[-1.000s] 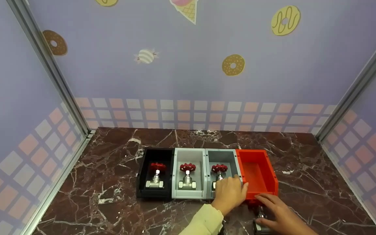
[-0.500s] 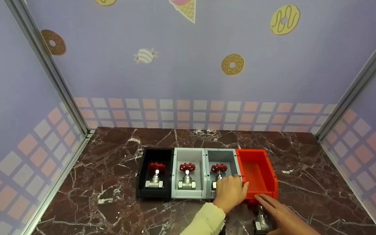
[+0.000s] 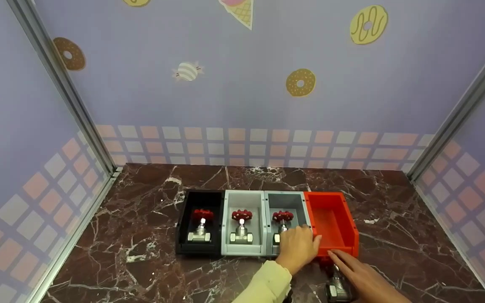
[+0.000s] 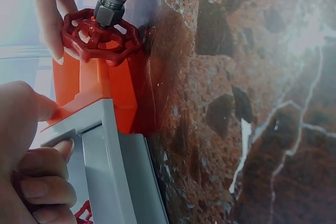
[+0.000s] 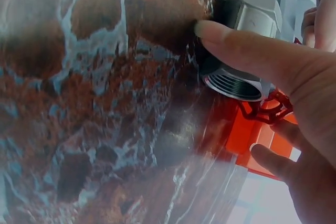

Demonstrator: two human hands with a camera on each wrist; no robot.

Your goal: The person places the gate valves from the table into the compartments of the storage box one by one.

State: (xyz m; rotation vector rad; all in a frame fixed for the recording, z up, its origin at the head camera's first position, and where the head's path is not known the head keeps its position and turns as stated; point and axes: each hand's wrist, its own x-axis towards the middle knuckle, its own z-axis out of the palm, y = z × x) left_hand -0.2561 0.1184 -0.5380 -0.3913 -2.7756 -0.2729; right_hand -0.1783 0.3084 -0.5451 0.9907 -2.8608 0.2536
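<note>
My left hand pinches the edge where the grey bin meets the red bin, thumb on the red side and fingers curled inside the grey wall. Right of it, my right hand lies with straight fingers along the front of the red bin. Under that hand is a metal valve with a red handwheel, on the marble surface before the bin. In the right wrist view the thumb crosses in front of the valve's threaded body.
A black bin and a white bin continue the row leftward. One valve sits in the black bin, another valve in the white, and a third valve in the grey. Patterned walls enclose the marble surface.
My right thumb has drawn back from the valve's body, uncovering more of it in the head view. My left hand keeps its place at the bin edge.
</note>
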